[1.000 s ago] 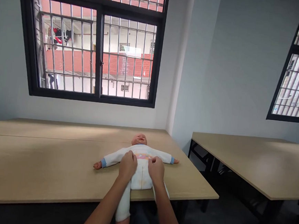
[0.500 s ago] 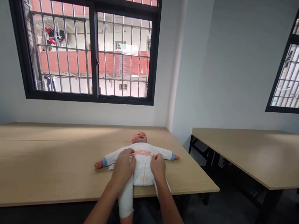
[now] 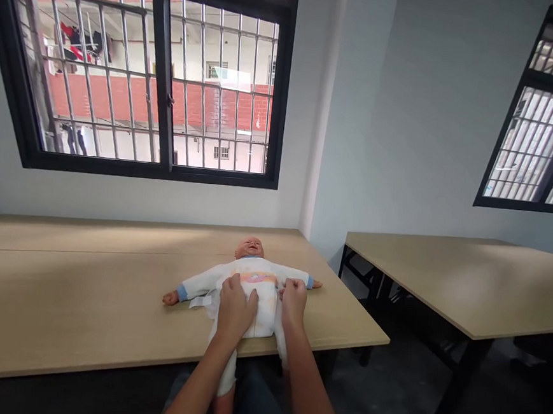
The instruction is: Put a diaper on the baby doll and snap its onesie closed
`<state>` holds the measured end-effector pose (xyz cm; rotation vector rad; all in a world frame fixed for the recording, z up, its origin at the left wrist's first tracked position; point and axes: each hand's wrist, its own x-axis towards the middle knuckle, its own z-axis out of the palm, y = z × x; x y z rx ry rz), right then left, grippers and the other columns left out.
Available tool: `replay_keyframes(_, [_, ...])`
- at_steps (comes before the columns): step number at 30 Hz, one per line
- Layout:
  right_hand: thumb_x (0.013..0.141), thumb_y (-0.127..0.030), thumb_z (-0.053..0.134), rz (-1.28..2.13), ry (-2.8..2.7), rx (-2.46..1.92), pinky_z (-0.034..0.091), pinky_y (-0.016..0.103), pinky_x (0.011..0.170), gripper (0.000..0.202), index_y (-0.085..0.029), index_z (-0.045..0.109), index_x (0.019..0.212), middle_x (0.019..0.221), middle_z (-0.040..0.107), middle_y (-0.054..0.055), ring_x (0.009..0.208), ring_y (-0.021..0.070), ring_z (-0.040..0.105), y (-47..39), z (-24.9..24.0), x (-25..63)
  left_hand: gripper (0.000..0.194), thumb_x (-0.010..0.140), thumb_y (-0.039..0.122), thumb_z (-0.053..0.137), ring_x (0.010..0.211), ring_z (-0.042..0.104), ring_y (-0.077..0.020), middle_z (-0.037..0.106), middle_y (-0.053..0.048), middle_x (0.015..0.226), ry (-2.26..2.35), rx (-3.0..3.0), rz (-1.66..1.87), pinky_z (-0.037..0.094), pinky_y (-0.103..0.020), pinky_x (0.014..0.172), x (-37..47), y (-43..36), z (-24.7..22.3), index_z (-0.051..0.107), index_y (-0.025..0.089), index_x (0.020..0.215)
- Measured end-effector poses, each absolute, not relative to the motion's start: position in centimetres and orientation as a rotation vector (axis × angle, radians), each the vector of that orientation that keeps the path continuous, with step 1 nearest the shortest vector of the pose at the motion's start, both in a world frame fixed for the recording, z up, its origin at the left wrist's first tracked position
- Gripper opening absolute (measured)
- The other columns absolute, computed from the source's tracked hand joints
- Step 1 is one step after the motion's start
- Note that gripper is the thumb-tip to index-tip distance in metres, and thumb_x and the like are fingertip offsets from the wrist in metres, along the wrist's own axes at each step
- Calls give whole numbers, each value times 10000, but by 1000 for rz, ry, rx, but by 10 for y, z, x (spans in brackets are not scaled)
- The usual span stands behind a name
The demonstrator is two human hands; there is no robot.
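A baby doll (image 3: 250,248) in a white outfit with blue cuffs lies on its back, arms spread, its legs hanging over the table's front edge. A white diaper (image 3: 264,311) with an orange and pink printed band covers its front. On the diaper's left part rests my left hand (image 3: 236,309), thumb apart from the fingers. At the diaper's right upper corner, my right hand (image 3: 294,303) is closed in a pinch on its edge or fastening tab; the fingers partly hide it. A white diaper tab (image 3: 201,302) sticks out flat under the doll's arm on the left.
The doll lies on a light wooden table (image 3: 81,306), near its right end. Across a gap stands a second table (image 3: 444,271). Behind are a grey wall and a barred window (image 3: 219,87), with another window (image 3: 535,144) at right.
The view has shifted slightly right and down. My left thumb has spread away from the fingers over the diaper, and my right hand has moved a little outward from the doll's middle.
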<state>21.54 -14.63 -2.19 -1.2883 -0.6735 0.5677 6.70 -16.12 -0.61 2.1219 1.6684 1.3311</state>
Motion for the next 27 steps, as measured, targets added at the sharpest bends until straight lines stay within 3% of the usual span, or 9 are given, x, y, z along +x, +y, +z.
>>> replay_keyframes(6, [723, -245, 519, 633, -869, -1345, 419, 267, 555, 85, -227, 482, 649, 601, 550, -10, 588, 169, 528, -148, -23, 222, 445, 858, 265, 514, 1099, 575, -273, 600, -165, 1169, 1417, 1924, 1436, 427, -413, 977, 58, -160, -9, 433, 108, 1267])
replay_keyframes(10, [669, -171, 556, 620, -1021, -1398, 448, 303, 714, 68, -200, 591, 618, 683, 647, 34, 736, 215, 594, -155, -30, 243, 347, 827, 241, 527, 1098, 559, -274, 600, -155, 1139, 1407, 2011, 1414, 410, -411, 979, 57, -163, -7, 509, 129, 1155])
replay_keyframes(13, [654, -153, 574, 615, -1168, -1390, 454, 332, 816, 123, -180, 683, 704, 814, 717, 72, 848, 247, 631, -161, -34, 253, 318, 811, 249, 535, 1088, 548, -281, 598, -148, 1093, 1475, 2040, 1348, 405, -403, 964, 54, -166, -4, 541, 129, 1104])
replay_keyframes(19, [694, -215, 546, 693, -1500, -1339, 479, 337, 861, 328, -167, 744, 952, 1038, 740, 90, 986, 279, 657, -170, -33, 256, 410, 798, 293, 550, 1151, 512, -288, 587, -140, 1183, 1541, 2188, 1113, 374, -394, 996, 40, -180, -5, 560, 145, 1181])
replay_keyframes(23, [719, -236, 491, 586, -1516, -1415, 475, 329, 809, 317, -164, 736, 907, 973, 744, 84, 918, 272, 658, -172, -36, 254, 436, 830, 330, 519, 1195, 499, -282, 584, -137, 1222, 1553, 2225, 1086, 382, -386, 1003, 37, -188, -7, 547, 157, 1229])
replay_keyframes(27, [741, -311, 493, 531, -1410, -1478, 461, 330, 763, 250, -171, 695, 779, 859, 730, 85, 841, 259, 640, -174, -40, 253, 438, 810, 272, 515, 1158, 552, -266, 612, -123, 1219, 1481, 2068, 1312, 413, -384, 983, 39, -192, -7, 529, 165, 1234])
